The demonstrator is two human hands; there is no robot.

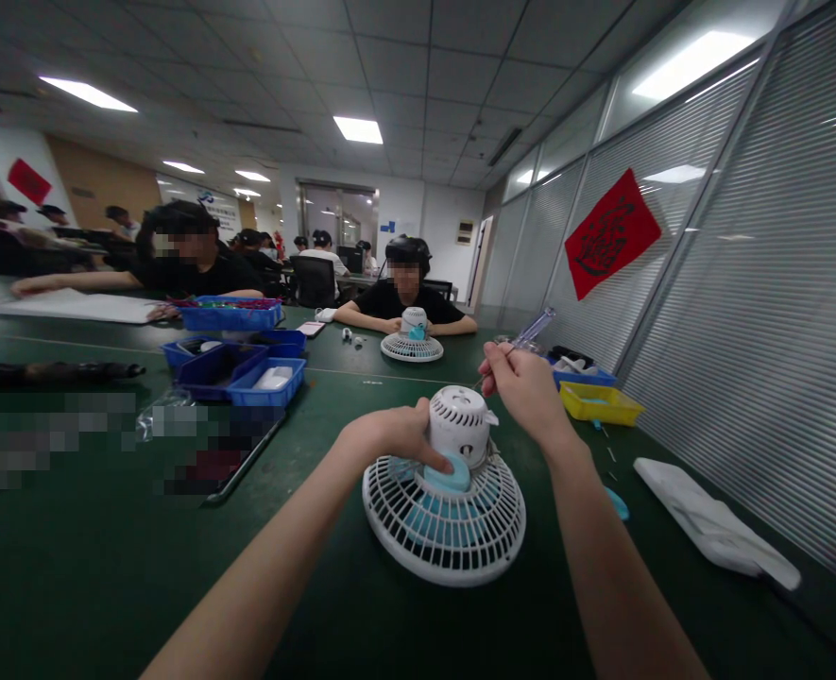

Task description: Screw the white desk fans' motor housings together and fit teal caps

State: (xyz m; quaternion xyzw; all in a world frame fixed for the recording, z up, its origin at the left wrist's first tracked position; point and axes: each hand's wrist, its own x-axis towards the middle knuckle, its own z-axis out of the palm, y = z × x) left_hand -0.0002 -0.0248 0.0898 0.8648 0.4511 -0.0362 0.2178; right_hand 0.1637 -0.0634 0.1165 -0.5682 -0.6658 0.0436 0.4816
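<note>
A small white fan lies grille-down on the green table, its motor housing on top and light blue blades showing through the grille. My left hand grips the side of the housing, with the thumb pressed on a light blue round part at its base. In my right hand is a screwdriver with a clear purplish handle sticking up past the fingers. Its thin shaft slants down behind the housing, where the tip is hidden. A small white tab juts from the housing's right side.
Blue bins stand at the left, a yellow bin at the right. A white fan part and small loose pieces lie at the right. Across the table, a person holds another fan; a second person sits further left.
</note>
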